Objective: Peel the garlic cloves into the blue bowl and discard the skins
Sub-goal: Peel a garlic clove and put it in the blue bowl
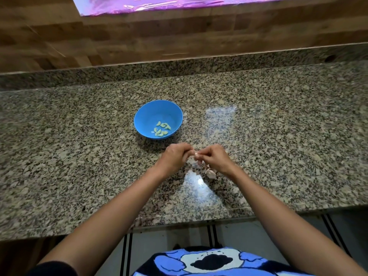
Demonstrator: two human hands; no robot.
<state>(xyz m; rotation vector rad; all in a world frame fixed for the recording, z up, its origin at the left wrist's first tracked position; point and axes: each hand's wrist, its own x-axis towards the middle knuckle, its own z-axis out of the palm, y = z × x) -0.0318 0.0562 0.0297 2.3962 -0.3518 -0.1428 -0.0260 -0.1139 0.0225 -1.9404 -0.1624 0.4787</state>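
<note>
Left hand (pixel 175 156) and right hand (pixel 214 158) together pinching a garlic clove (pixel 196 155), above the worktop (pixel 79 156) near the blue bowl (pixel 147 114).

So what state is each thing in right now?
Blue bowl: upright on counter.
Peeled cloves: lying inside the bowl.
Left hand: pinching garlic clove.
Right hand: pinching the same clove.
Loose garlic: on counter beneath right hand, seemingly unpeeled.

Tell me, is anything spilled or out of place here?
Nothing stands out. The blue bowl sits upright with peeled cloves inside; a few garlic pieces lie loose on the granite counter, nearer the person.
</note>
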